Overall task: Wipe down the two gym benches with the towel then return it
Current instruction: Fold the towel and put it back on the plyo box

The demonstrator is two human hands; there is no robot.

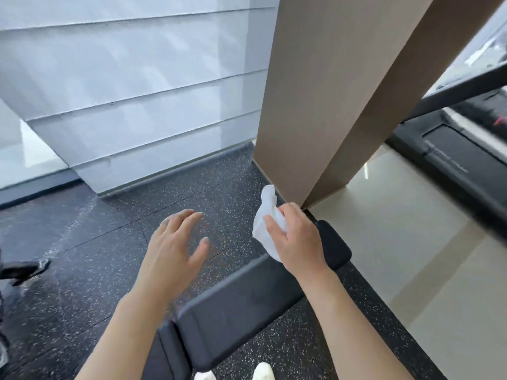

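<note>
Towel (264, 223) in right hand (297, 239)

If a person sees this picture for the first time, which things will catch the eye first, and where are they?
First, the white towel, crumpled in the right hand near the centre, above the far end of the black bench. Next, the left hand, fingers spread and holding nothing, over the speckled dark floor. Behind them a tall brown pillar rises beside a pale panelled wall.

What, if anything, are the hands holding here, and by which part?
The right hand grips the white towel around its bunched middle, with loose ends sticking out above and below. The left hand holds nothing, fingers spread.
</note>
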